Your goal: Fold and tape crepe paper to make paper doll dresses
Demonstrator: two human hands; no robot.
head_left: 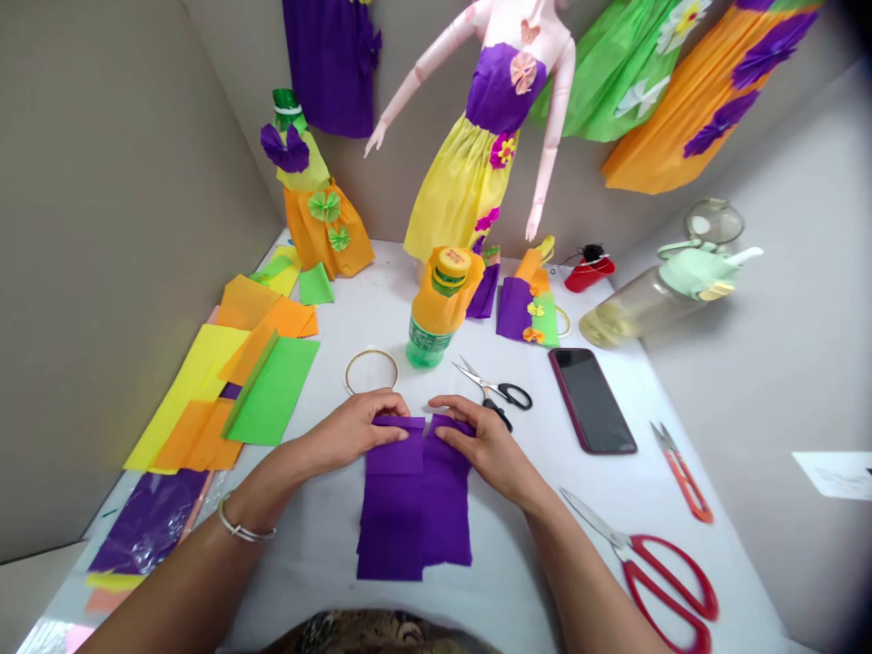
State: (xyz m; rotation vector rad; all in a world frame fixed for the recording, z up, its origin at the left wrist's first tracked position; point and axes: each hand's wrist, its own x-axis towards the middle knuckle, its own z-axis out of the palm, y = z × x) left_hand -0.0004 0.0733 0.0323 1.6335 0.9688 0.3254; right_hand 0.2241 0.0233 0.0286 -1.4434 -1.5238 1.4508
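Observation:
Two purple pieces of crepe paper lie side by side on the white table, a left piece [391, 527] and a right piece [448, 518]. The left one has a folded band along its top, and its lower edge reaches nearer to me. My left hand [364, 425] pinches the left piece at its upper edge, thumb in front. At the upper edge of the right piece, my right hand [487, 440] grips with thumb and fingers. A narrow gap shows between the tops. Just beyond my hands are a gold ring [349, 374] and black-handled scissors [508, 391].
A bottle wrapped in orange paper [442, 309] stands ahead, before a dressed doll [508, 100]. Coloured paper sheets [276, 391] pile up at left. A phone [592, 400], red-handled scissors [671, 581], small snips [683, 472] and a tilted-looking water bottle [633, 304] are at right.

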